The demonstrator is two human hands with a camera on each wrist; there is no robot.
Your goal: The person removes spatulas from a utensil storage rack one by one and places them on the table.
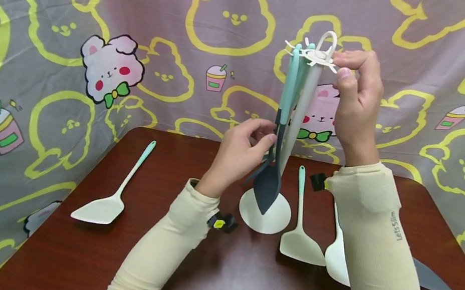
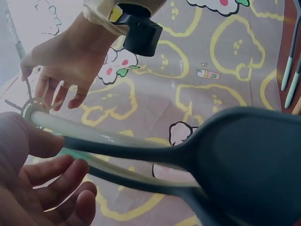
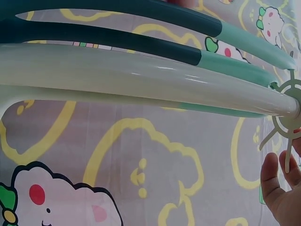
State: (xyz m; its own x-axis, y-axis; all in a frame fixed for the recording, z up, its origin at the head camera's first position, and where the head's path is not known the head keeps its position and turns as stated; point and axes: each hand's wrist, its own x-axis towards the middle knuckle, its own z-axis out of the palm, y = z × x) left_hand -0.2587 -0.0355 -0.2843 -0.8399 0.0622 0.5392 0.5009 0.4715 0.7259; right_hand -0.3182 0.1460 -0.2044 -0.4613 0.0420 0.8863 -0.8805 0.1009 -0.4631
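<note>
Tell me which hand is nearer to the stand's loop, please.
Right. The right hand is just beside the loop, its fingers at the top of the stand. The left hand is well below it, beside the hanging utensils.

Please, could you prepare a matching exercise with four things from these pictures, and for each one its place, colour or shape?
Column one
1. Right hand
2. Left hand
3. Stand's base
4. Leftmost spatula in the head view

Column two
A. A white round disc
B. At the stand's hooked top
C. White blade, mint-green handle end
D. At the shafts of the hanging utensils

Pairs: 1-B, 2-D, 3-A, 4-C
</note>
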